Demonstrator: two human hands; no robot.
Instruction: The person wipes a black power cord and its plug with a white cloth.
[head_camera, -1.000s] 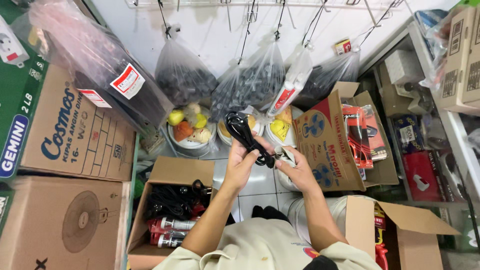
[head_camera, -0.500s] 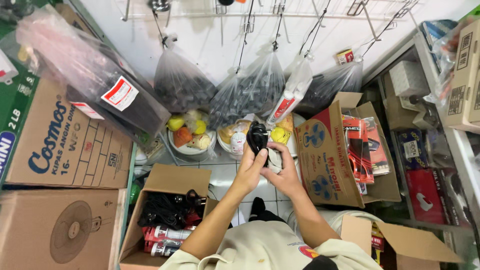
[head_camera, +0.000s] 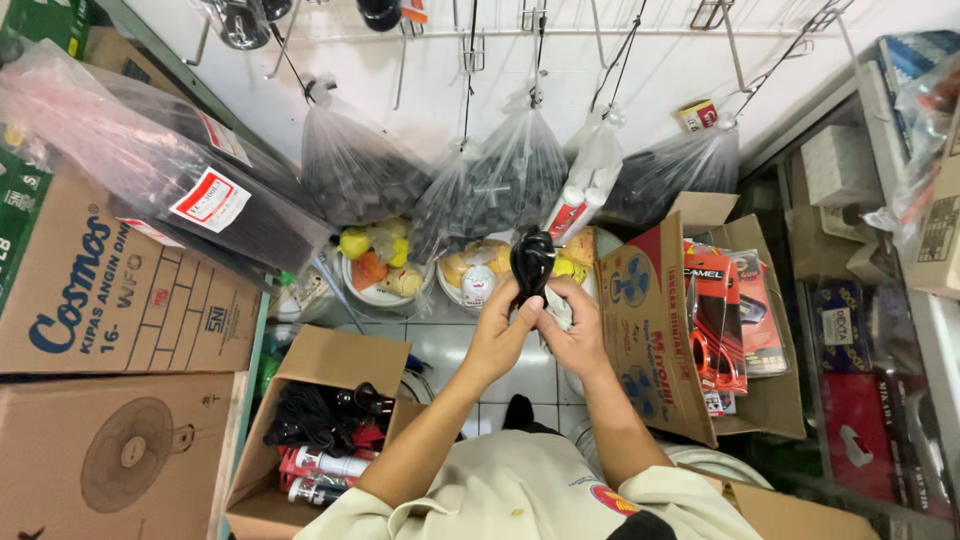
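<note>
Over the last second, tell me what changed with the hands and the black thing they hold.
The black glossy object turned from a slant to nearly upright and moved toward the hanging bags. The left hand and right hand drew close together under it, gripping its lower end with something white. The open box of black cables and the fan cartons stayed put.

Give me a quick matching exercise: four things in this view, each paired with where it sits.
Things:
1. black glossy object
2. open box of black cables
3. clear bags of black parts
4. red packaged items

Places:
A. hanging from wall hooks
B. in the open carton on the right
C. on the floor at lower left
D. held up in both hands

Pairs: 1-D, 2-C, 3-A, 4-B
</note>
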